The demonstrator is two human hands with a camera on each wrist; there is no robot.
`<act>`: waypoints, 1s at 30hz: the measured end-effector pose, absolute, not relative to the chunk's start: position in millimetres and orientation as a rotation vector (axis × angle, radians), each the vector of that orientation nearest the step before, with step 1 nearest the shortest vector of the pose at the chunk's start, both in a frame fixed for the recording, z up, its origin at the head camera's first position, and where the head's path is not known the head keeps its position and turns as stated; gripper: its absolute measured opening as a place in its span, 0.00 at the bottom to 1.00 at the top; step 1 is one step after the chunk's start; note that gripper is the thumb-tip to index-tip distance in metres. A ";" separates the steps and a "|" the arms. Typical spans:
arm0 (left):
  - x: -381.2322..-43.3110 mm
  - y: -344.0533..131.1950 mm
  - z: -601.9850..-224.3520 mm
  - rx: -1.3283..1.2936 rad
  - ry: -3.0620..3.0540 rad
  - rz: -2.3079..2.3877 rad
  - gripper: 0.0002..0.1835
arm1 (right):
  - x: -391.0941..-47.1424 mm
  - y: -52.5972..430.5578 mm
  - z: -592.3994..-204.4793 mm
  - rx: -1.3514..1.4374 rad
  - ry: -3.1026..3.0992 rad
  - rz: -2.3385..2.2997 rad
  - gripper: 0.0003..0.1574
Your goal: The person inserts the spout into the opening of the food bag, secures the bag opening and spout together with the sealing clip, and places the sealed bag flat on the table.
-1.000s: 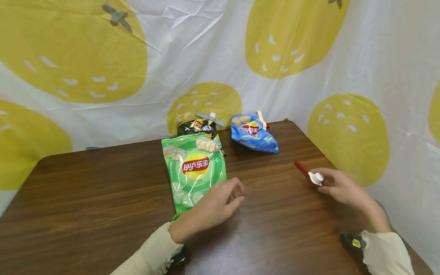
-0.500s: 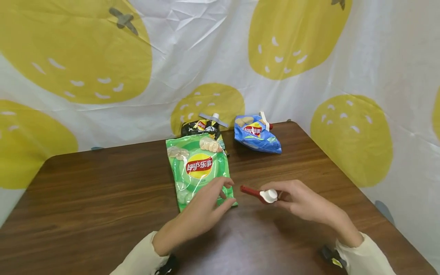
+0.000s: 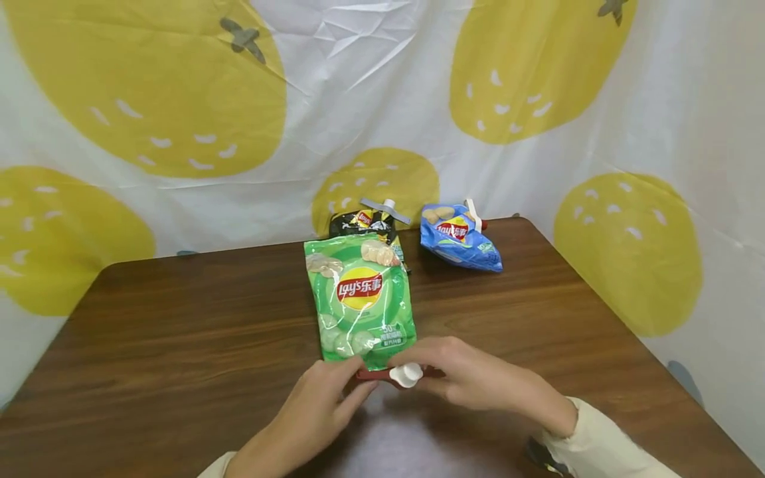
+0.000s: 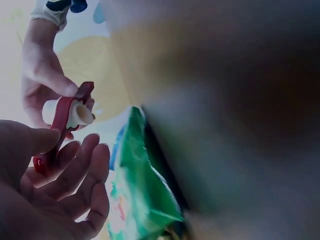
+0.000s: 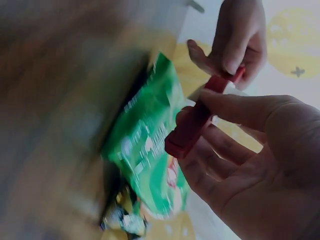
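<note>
A red bag-sealing clip with a white pour spout and cap [image 3: 406,376] is held level at the near end of the green chip bag [image 3: 360,312]. My left hand [image 3: 307,408] pinches one end of the clip between thumb and fingers. At the other end, my right hand [image 3: 478,378] grips it; the right wrist view shows the thumb on the red bar [image 5: 190,129] and fingers behind. The green bag lies flat, label up. Whether the clip touches the bag, I cannot tell.
Behind the green bag lies a black chip bag [image 3: 349,224] with a grey clip [image 3: 382,210]. A blue chip bag [image 3: 457,239] with a white clip [image 3: 473,214] rests to its right. A patterned curtain [image 3: 382,99] hangs behind the wooden table [image 3: 197,318].
My right hand has carried the clip leftward from the table's right side to the green bag's near end. My left hand has come nearer and taken the clip's other end.
</note>
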State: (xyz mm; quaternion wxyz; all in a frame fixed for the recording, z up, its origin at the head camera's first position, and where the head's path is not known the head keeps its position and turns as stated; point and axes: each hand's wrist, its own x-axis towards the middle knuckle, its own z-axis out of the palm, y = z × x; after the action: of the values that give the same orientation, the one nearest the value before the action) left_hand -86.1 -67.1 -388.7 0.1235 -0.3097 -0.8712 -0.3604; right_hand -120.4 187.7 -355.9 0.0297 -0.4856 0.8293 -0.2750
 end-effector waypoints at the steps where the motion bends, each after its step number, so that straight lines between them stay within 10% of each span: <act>1: -84.1 -70.7 -390.2 -0.873 -2.561 -1.057 0.12 | -119.3 184.1 -359.7 -1.494 2.555 -0.857 0.24; 30: -80.7 -92.0 -402.3 -0.640 -3.033 -0.987 0.17 | -113.6 155.5 -398.9 -1.370 2.391 -0.780 0.12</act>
State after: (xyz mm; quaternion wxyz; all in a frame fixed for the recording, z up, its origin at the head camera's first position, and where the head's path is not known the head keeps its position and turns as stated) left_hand -80.7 -92.0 -402.3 -0.0556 -0.1963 -0.9309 -0.3030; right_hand -113.6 155.5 -398.9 0.1384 -0.4736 0.8269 -0.2699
